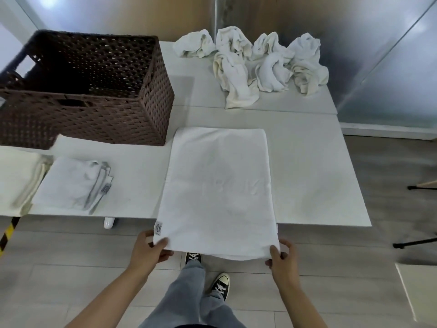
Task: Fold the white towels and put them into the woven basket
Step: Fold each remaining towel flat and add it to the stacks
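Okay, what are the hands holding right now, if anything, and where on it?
Both hold the flat white towel by its near corners, which hang off the table edge: the left hand pinches the tagged corner, the right hand the other.

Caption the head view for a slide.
Both hands, left and right, pinch the near corners of a flat white towel beside the woven basket.

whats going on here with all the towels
A person is folding white towels at a table. The left hand and right hand each pinch a near corner of the flat towel, which hangs over the table edge. Two folded towels lie to the left, in front of the woven basket, whose visible inside shows no towels. A crumpled pile waits at the back.
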Motion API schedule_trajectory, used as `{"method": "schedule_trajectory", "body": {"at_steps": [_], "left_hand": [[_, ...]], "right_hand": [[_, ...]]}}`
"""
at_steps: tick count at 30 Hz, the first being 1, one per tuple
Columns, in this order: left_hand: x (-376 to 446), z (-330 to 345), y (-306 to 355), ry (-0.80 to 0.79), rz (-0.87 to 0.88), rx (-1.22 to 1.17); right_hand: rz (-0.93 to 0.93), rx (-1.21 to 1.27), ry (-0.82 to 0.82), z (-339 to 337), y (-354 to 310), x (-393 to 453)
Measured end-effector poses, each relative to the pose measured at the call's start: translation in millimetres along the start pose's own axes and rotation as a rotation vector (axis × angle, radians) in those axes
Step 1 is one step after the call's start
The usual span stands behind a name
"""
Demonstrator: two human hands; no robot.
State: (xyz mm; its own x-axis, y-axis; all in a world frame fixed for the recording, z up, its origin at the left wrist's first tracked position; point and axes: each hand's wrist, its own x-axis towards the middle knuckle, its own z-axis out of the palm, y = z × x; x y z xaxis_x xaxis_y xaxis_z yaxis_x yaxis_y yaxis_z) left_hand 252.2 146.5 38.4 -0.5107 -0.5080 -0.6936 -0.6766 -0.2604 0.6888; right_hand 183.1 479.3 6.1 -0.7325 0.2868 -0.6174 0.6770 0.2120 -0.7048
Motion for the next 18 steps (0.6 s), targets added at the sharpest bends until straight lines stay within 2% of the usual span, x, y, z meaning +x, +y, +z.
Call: {"method": "schedule_trajectory", "body": {"at_steps": [8,12,14,16,18], "left_hand": [[-32,-1,12,0.041,0.111,-0.191],[-27,-4,48,0.007,0.152,-0.219],[-20,-5,69,-0.052,0.188,-0.230],[-13,-5,89,-0.117,0.250,-0.163],[-5,-3,106,-0.117,0.321,-0.001]], "right_hand": [[-0.124,0.230,0.018,-14,-44,-14],[-0.140,0.327,-0.012,-13,-85,-1],[-0.160,0.386,-0.080,-12,-108,6],[-0.200,0.369,-0.163,-10,-128,15],[-0.258,0.241,-0.179,-6,-144,24]]}}
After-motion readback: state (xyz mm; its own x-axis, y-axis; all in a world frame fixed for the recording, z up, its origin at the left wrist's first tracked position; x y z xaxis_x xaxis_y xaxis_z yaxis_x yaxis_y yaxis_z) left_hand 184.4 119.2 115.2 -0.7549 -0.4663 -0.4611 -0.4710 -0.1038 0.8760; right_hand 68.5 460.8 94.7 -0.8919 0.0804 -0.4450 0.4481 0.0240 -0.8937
